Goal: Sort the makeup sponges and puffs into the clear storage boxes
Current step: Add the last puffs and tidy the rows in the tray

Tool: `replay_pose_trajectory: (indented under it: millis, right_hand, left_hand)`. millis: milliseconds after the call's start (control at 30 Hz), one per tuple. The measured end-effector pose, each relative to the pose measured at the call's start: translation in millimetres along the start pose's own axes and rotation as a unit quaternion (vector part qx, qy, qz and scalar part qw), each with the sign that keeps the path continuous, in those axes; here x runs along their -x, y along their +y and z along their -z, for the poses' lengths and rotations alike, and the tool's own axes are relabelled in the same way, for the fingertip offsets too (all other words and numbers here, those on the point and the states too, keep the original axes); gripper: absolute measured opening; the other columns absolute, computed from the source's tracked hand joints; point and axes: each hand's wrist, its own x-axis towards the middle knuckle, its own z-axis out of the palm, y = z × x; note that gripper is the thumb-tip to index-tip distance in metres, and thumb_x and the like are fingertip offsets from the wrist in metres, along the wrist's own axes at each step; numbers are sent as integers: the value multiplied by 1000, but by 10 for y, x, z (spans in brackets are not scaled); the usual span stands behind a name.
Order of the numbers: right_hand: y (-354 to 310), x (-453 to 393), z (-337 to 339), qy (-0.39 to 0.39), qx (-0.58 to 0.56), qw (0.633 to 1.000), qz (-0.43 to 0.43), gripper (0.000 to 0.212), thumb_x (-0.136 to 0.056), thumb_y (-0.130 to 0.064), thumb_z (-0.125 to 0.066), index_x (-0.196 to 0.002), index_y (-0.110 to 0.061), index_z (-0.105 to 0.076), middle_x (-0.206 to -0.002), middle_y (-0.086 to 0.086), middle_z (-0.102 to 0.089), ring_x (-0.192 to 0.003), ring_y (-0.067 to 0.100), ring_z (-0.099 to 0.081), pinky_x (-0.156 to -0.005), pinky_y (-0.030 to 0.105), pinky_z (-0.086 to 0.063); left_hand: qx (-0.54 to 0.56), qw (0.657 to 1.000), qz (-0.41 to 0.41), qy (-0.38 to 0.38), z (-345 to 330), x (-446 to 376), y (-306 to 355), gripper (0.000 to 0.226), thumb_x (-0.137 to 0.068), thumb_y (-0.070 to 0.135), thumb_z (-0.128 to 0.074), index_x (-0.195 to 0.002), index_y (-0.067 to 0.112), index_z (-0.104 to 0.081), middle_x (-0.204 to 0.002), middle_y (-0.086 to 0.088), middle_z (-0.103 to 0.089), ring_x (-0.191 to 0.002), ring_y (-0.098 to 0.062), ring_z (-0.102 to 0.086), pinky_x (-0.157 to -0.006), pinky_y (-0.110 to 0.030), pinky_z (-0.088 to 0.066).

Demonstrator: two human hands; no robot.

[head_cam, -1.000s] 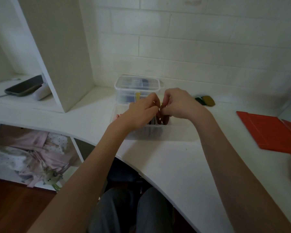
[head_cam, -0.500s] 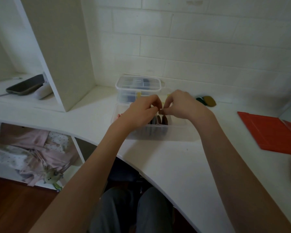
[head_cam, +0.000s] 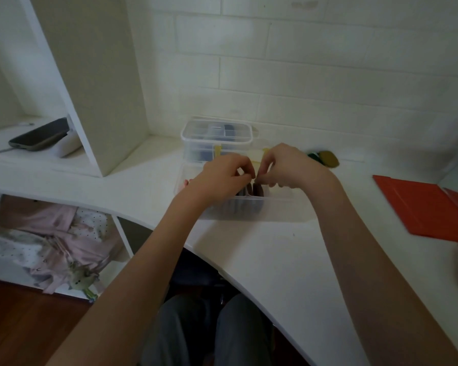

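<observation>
An open clear storage box (head_cam: pixel 280 211) lies on the white desk in front of me. Dark brown and grey sponges (head_cam: pixel 257 192) stand on edge inside it. My left hand (head_cam: pixel 222 178) and my right hand (head_cam: pixel 291 167) hover over the box, fingertips pinched and almost meeting just above the dark sponges. Whether the fingers grip a sponge is hidden. Behind it stands a second clear box (head_cam: pixel 196 147) with its lid on and dark items inside. A green sponge (head_cam: pixel 313 155) and an olive sponge (head_cam: pixel 328 159) lie on the desk to the right.
A red folder (head_cam: pixel 423 207) lies at the right edge of the desk. A white shelf divider (head_cam: pixel 95 83) rises at the left, with a phone (head_cam: pixel 40 138) on the shelf beyond. Folded clothes (head_cam: pixel 45 233) fill the cubby below. The brick wall runs close behind the boxes.
Both hands have risen slightly out of the open box, so more of the dark sponges shows under the fingertips. The boxes and loose sponges have not moved.
</observation>
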Motion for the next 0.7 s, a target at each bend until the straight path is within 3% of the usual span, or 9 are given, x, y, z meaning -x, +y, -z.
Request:
replay_pose_trajectory:
  millis: [333, 533, 633, 700]
  right_hand:
    - [64, -54, -80, 13, -32, 998, 45, 9, -86, -22, -68, -88, -16, -73, -63, -1, -61, -55, 8, -55, -47, 16, -41]
    - [235, -49, 4, 40, -221, 974, 44, 14, -91, -14, -62, -98, -9, -73, -75, 6, -69, -62, 8, -63, -52, 14, -49]
    - [390, -66, 40, 58, -371, 925, 53, 16, -92, -4, -58, -102, -1, -70, -76, 13, -67, -61, 14, -66, -60, 22, -56]
    - [559, -108, 109, 154, -467, 870, 46, 16, -93, -1, -54, -102, 0, -68, -73, 13, -63, -56, 14, -65, -61, 24, -57]
  left_hand:
    - [-112, 989, 11, 94, -62, -28, -33, 14, -88, 32, -54, -91, 27, -67, -92, 8, -64, -82, -12, -51, -82, -34, -39]
    - [-168, 983, 25, 74, -27, -93, -23, 16, -88, 30, -52, -97, 24, -65, -103, 5, -63, -102, -19, -52, -84, -36, -31]
    - [-246, 966, 33, 73, -38, -164, 87, 18, -87, 27, -51, -98, 24, -64, -105, 1, -63, -107, -25, -47, -90, -40, -31]
    - [-269, 958, 23, 94, -94, -244, 236, 18, -88, 23, -49, -98, 20, -63, -103, -2, -63, -107, -28, -46, -91, -41, -30]
